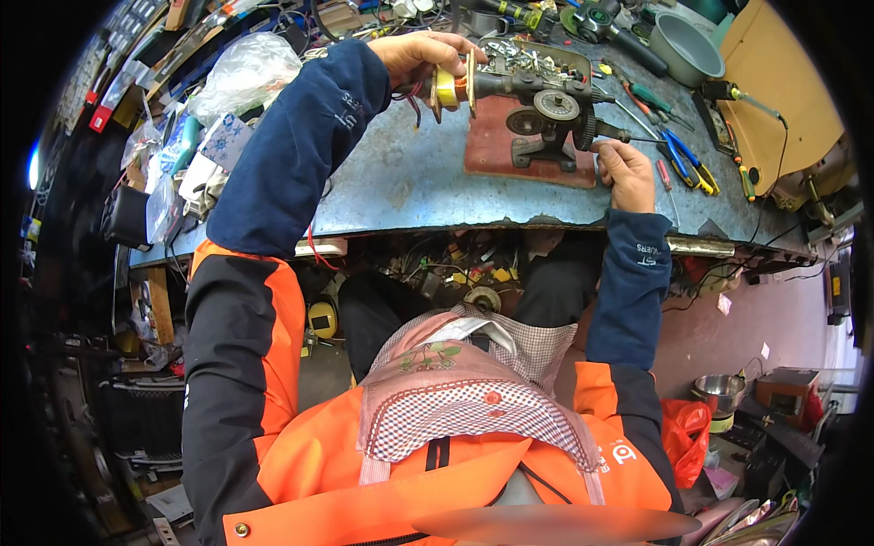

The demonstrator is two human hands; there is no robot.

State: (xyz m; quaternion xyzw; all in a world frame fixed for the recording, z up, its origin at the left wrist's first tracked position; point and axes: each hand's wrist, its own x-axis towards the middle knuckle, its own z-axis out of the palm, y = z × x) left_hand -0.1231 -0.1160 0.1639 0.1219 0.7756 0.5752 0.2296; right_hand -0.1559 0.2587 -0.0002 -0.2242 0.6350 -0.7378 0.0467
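A dark metal hand coil winder (543,136) with round dial wheels stands on a reddish-brown board (492,136) on the blue-grey bench. On its shaft at the left sits a coil bobbin (445,89) with tan end plates and yellow tape around the middle. My left hand (423,55) is closed over the top of this bobbin, fingers reaching across its end plates. Dark red wires trail from the bobbin's left side. At the winder's right side, my right hand (626,175) has its fingers curled in just below the side shaft; what they grip is hidden.
Behind the winder lies a tray (583,60) of small metal parts. Blue-handled pliers (678,159), a red-handled screwdriver (665,176) and other tools lie at the right, with a grey bowl (687,47) farther back. A clear plastic bag (246,77) and clutter crowd the left.
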